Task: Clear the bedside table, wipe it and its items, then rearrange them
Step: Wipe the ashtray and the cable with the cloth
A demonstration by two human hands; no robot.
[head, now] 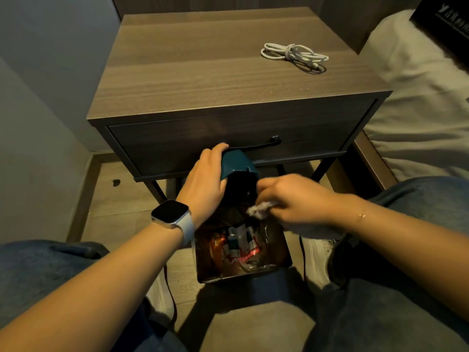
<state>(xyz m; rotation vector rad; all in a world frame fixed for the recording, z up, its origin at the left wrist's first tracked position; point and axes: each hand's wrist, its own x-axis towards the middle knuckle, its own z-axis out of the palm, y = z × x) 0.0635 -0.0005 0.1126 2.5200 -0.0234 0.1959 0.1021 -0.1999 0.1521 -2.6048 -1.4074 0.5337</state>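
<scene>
Tipping the teal cup [237, 162] in the left hand [206, 177], grip wrapped around it, while the right hand [291, 196] pinches a crumpled tissue [260, 208]; directly below, the bin [284, 260] — a slip drops the cup in.

Brown table [228, 80] with wood stripes. White cable [294, 55]. Dark blue-green cup [237, 165]. Pale grey cloth [261, 209]. White watch band [186, 228], black watch face. Blue jeans [38, 270]. White bedding [416, 97]. Red, orange and white wrappers [236, 246].
</scene>
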